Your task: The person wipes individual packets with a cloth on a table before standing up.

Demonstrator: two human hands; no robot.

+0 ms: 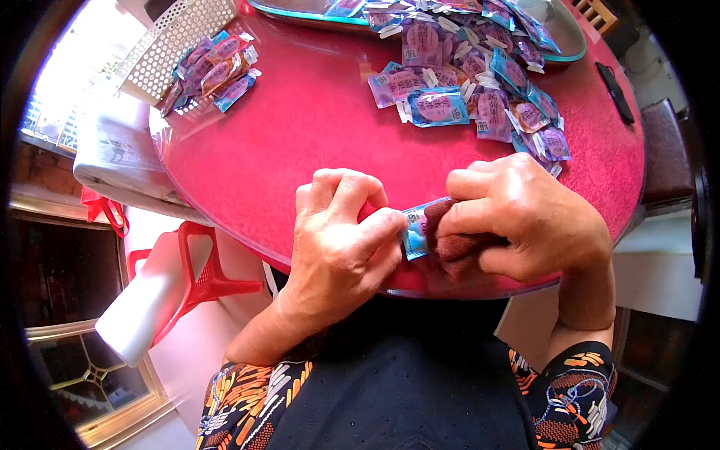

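Near the front edge of the red table [285,142], a small blue packet [415,234] with a printed label is held between my two hands. My left hand [341,229] pinches the packet's left end, thumb and fingers pressed together. A dark brown cloth [454,251] is bunched in the fingers of my right hand [525,214]. That cloth covers the right part of the packet, so how far the packet reaches under it is hidden.
Several purple, blue and orange packets [439,106] are heaped at the back, spilling from a teal-rimmed tray [574,57]. More packets [217,67] lie by a white perforated basket [154,52]. A black object [615,94] lies at right; a red stool [199,262] stands left.
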